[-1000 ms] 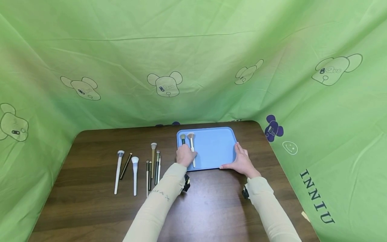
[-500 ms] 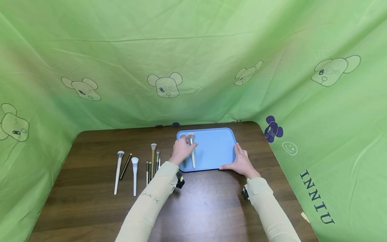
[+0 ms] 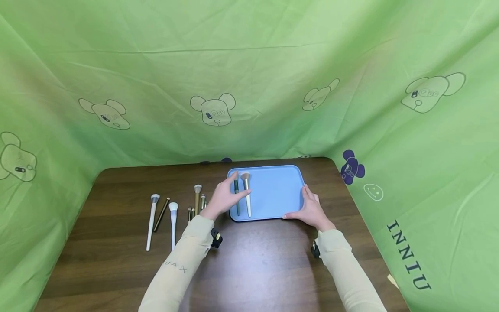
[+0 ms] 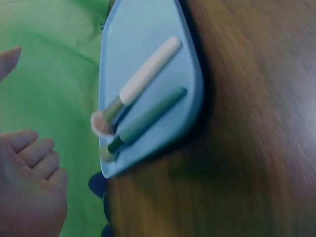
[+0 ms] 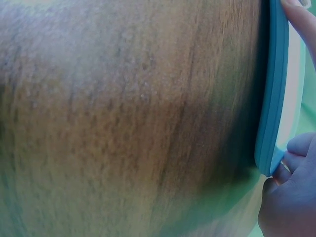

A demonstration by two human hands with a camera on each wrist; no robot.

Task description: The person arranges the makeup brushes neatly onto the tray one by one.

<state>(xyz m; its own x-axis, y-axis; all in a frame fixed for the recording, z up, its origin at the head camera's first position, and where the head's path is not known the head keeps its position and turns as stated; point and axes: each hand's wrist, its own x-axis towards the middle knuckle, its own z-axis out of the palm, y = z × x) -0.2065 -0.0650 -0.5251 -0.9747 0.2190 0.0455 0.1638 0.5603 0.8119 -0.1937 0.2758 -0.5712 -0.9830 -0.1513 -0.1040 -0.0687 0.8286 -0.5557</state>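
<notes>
A blue tray lies on the table with two makeup brushes at its left end. One is a green-handled brush; the other, a white-handled brush, lies beside it. My left hand is over the tray's left edge, thumb and fingers spread and holding nothing. In the left wrist view both brushes lie apart from that hand. My right hand holds the tray's near right corner, thumb at the front rim and fingers along the right side. The right wrist view shows its fingers bent at the rim.
Left of the tray lie several more makeup brushes: a white brush, a short dark brush, a pale brush and a group partly hidden by my left hand and sleeve. Green printed cloth hangs round the table.
My left hand has let go of the green-handled brush, leaving it in the tray, and has moved left with its fingers spreading. The right hand and tray have stayed in place.
</notes>
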